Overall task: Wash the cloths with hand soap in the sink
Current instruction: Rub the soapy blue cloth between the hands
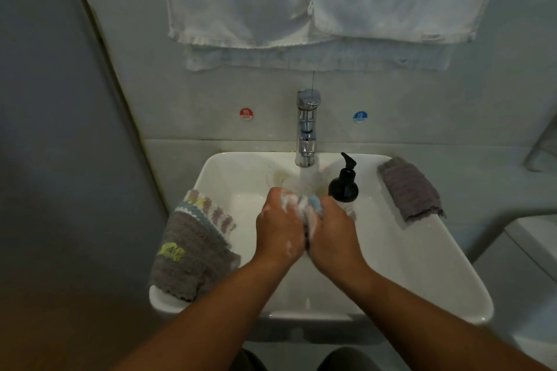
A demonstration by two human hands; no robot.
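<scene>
Over the white sink (407, 256), my left hand (278, 224) and my right hand (333, 232) grip one soapy, bunched cloth (307, 205) between them; blue and white folds show at the fingertips. Foam covers my fingers. Water runs from the chrome tap (306, 126) just behind the cloth. A black hand soap pump bottle (345, 184) stands on the sink's rear edge, right of the tap. A stack of cloths (193, 247), grey on top with pastel ones beneath, lies on the sink's left rim. A purple-grey cloth (410, 188) lies on the right rim.
White towels (316, 0) hang on the wall above the tap. Red hot (246, 114) and blue cold (360, 116) stickers flank the tap. A grey wall (60, 129) stands close on the left, and a white fixture (530, 250) sits lower right.
</scene>
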